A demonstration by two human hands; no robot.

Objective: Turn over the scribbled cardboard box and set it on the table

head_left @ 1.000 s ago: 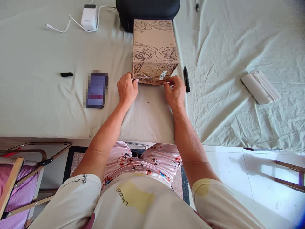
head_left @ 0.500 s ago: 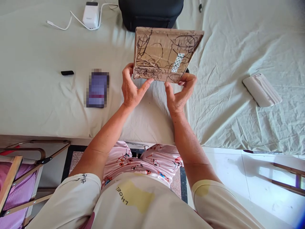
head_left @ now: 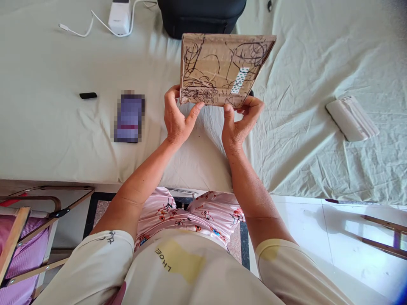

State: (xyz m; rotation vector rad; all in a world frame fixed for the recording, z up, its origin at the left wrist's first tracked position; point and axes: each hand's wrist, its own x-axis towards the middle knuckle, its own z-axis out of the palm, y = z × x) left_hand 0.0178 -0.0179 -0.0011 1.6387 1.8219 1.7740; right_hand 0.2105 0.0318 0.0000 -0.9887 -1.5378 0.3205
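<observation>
Fingers of both hands curl around the bottom edge of one brown cardboard box (head_left: 219, 67), just above the middle of the frame. On the left hand (head_left: 177, 118), the thumb presses the near face of the box and the other fingers wrap behind its lower left corner. On the right hand (head_left: 239, 120), the thumb points up and touches the bottom edge, while the other fingers bend under the lower right corner. Both hands are partly closed and hold the box up off the sheet (head_left: 51, 127). The box is tipped, so one wide face looks at the camera. That face has black scribbles and one small white sticker.

One phone (head_left: 129, 117) lies flat on the sheet at the middle left, well apart from the hands. One small black cap (head_left: 88, 95) lies farther left. One white charger (head_left: 119, 18) with its white cord sits at the top left. One dark bag (head_left: 201, 16) sits at the top, behind the box. One white flat tool (head_left: 352, 118) lies at the right.
</observation>
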